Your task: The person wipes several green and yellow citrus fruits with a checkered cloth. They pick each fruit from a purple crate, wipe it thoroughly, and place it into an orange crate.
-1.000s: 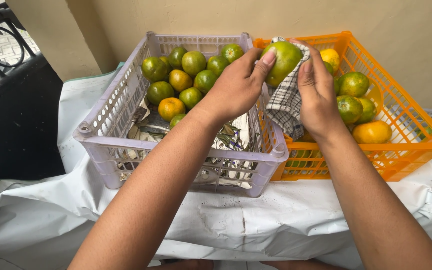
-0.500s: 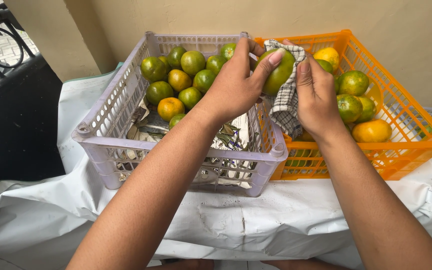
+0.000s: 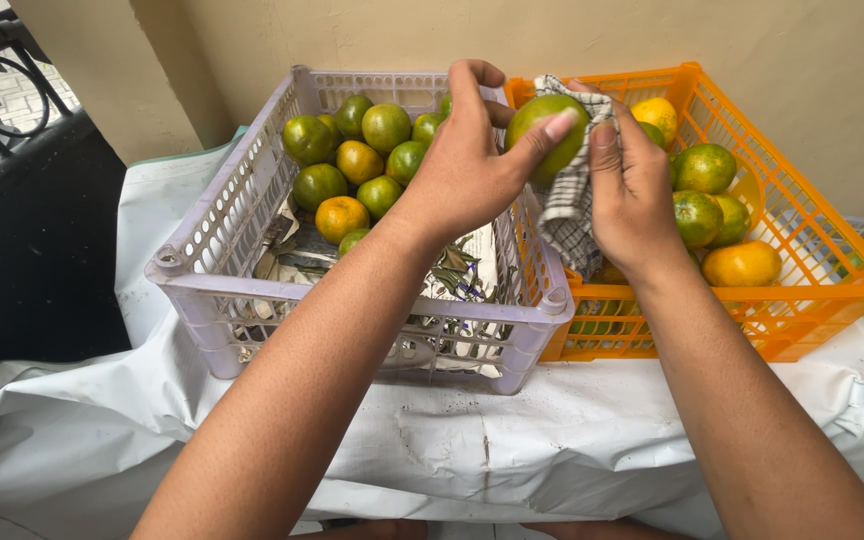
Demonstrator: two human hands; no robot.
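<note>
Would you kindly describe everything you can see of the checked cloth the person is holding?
The checked cloth is a soft woven fabric, white with dark grid lines. It is crumpled and draped over the right hand's palm and fingers, its top edge near the fingertips and a loose fold hanging down over the inner edge of the orange crate. It presses against the green citrus fruit, which the left hand grips from the other side. Much of it is hidden behind the hand.
</note>
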